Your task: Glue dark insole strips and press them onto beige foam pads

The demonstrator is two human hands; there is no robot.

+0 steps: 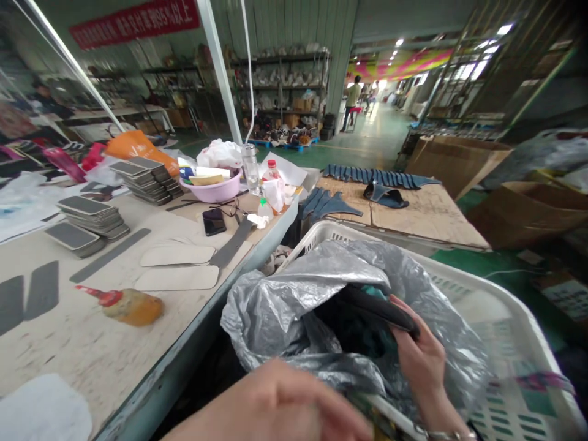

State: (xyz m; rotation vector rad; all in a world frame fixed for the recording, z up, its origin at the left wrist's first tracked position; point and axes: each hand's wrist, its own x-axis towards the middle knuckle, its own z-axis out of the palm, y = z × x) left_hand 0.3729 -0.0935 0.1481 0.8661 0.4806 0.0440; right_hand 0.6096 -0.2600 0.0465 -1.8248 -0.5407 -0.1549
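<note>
My right hand point(420, 352) reaches into a silver-grey plastic bag point(285, 303), its fingers closed round a dark, flat, sole-shaped piece point(379, 306). Behind that piece, inside the bag, some teal and dark material shows; most of the contents are hidden. The bag sits in a white plastic basket point(505, 300) with slotted walls. Low in the view, in front of the bag's near edge, my left hand point(280, 401) is blurred by motion, and whether its fingers hold anything cannot be made out.
On the worktable point(184, 312) at left lie a glue bottle point(133, 307), stacked grey strips point(92, 217), a phone point(214, 222) and a lilac basin point(214, 191). Blue cut pieces point(376, 176) lie on a cardboard-topped surface point(422, 214) beyond the basket. Cardboard boxes point(454, 162) stand at right.
</note>
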